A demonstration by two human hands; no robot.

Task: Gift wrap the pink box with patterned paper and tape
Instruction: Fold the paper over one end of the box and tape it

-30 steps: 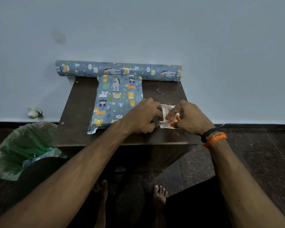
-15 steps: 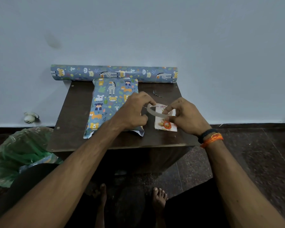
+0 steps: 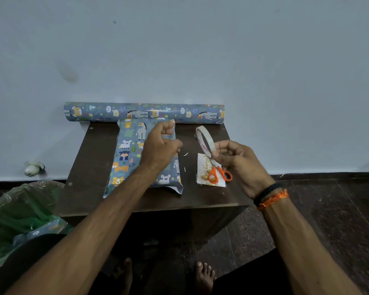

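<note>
Left hand [image 3: 161, 145]: fingers curled, raised just above the far half of the wrapped box; whether they pinch a bit of tape I cannot tell.
Right hand [image 3: 235, 160]: thumb and fingers pinch the near rim of the tape roll, holding it up over the right side of the table; black and orange bands sit on the wrist.
Table [image 3: 90, 167]: dark brown, set against the pale wall.
Paper roll [image 3: 98, 112]: blue with animal pictures, lying along the table's far edge against the wall, its ends overhanging both sides.
Wrapped box [image 3: 126, 158]: covered in the same patterned paper, lying lengthwise from the paper roll toward the near edge, left of centre; a loose flap of paper sticks out at its near right corner.
Bin bag [image 3: 19, 213]: green, on the floor left of the table, with a paper scrap inside.
Tape roll [image 3: 205, 140]: clear, tilted, standing on edge in the air.
Card [image 3: 203, 167]: small and printed, flat on the table below the tape roll.
Scissors [image 3: 218, 174]: orange handles, lying on the card, partly hidden by the right hand.
</note>
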